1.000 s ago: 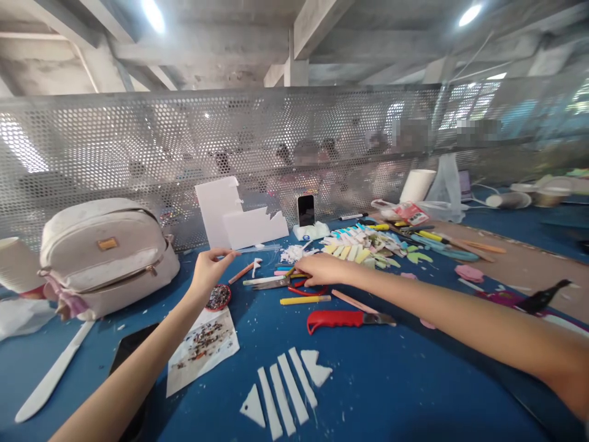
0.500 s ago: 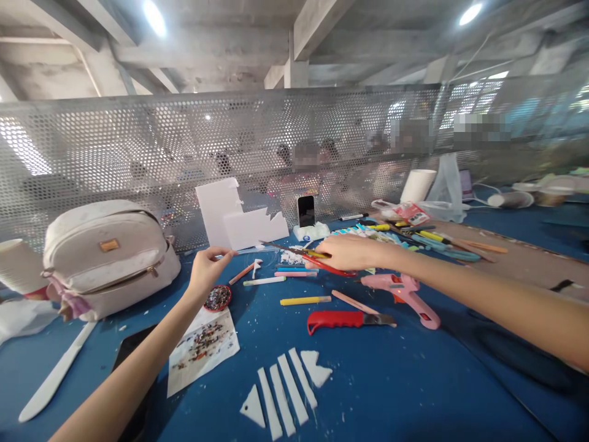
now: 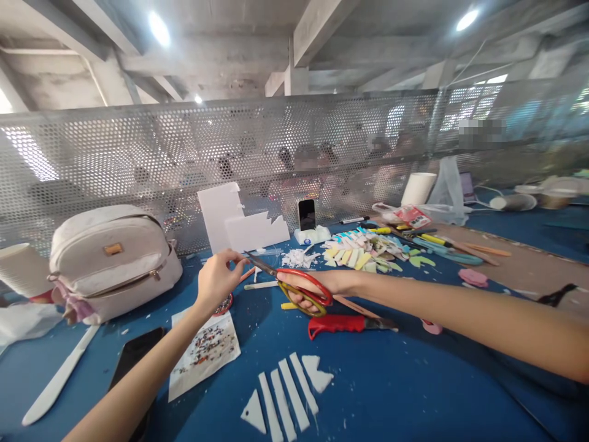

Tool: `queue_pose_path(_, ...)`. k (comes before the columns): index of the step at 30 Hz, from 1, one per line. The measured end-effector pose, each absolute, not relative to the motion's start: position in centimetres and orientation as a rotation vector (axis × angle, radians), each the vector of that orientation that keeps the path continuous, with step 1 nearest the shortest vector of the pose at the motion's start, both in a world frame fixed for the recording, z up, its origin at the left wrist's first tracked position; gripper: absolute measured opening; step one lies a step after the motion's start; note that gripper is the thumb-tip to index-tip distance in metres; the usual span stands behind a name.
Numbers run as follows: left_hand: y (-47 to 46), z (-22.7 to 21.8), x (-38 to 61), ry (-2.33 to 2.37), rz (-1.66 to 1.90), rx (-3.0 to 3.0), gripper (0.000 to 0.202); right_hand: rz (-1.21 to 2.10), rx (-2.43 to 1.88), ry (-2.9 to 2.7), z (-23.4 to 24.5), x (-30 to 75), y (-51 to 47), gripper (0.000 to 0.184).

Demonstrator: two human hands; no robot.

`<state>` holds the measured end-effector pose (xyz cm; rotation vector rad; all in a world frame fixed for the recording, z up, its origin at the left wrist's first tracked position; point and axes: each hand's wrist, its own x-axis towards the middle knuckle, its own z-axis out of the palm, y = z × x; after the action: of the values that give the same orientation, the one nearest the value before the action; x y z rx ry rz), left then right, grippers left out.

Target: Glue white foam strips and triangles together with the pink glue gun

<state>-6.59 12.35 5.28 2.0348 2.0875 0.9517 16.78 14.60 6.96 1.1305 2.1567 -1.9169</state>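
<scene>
My right hand (image 3: pixel 339 282) is wrapped round scissors (image 3: pixel 264 264) with red and yellow handle loops, fingers through them. The blades point left, their tips close to the fingertips of my left hand (image 3: pixel 218 275). That hand is closed in a pinch; what it holds, if anything, is too small to make out. Below the scissors lies a red-handled blade tool (image 3: pixel 338 324). White flat pieces (image 3: pixel 283 405) form a fish skeleton shape on the blue table. Beneath my left wrist are a paper (image 3: pixel 207 353) with dark bits and a partly covered red dish (image 3: pixel 224 305).
On the left are a pale backpack (image 3: pixel 110 264), a white knife-shaped tool (image 3: pixel 62 374) and a dark phone (image 3: pixel 138 353). White boards (image 3: pixel 216 215) lean on the perforated screen. A propped phone (image 3: pixel 306 215) and coloured scraps (image 3: pixel 363 252) stand behind the scissors; my right forearm mostly hides a pink glue gun (image 3: pixel 431 326).
My right hand has come down and left with the scissors, turning them so the blades slant up-left. My left hand has shifted slightly right. The coloured scraps are now uncovered.
</scene>
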Motion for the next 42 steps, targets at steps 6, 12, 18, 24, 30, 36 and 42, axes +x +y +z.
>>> queue_pose_path(6,12.1,5.7,-5.8,2.119,0.831,2.094,0.025,-1.948,1.167,2.177,5.7,15.8,15.5,0.048)
queue_pose_path(12,12.3,5.6,-5.6,2.114,0.811,2.090,0.025,-1.847,1.182,2.318,5.2,15.8,15.5,0.046)
queue_pose_path(18,12.4,5.4,-5.9,2.035,0.870,2.084,0.024,-1.457,1.274,2.532,5.5,16.4,16.1,0.047)
queue_pose_path(24,10.7,5.0,-8.6,1.787,1.012,2.106,0.021,-0.615,1.413,2.729,6.0,19.5,16.7,0.043)
queue_pose_path(30,8.5,5.3,-9.2,1.725,1.117,2.028,0.026,-0.183,1.292,2.735,4.5,19.9,17.0,0.026)
queue_pose_path(36,7.8,5.0,-7.1,1.681,1.011,2.009,0.032,-0.183,1.142,2.857,3.2,19.6,18.5,0.024)
queue_pose_path(42,7.0,4.2,-4.6,1.599,0.916,2.029,0.031,-0.500,1.115,3.196,4.1,19.3,15.7,0.021)
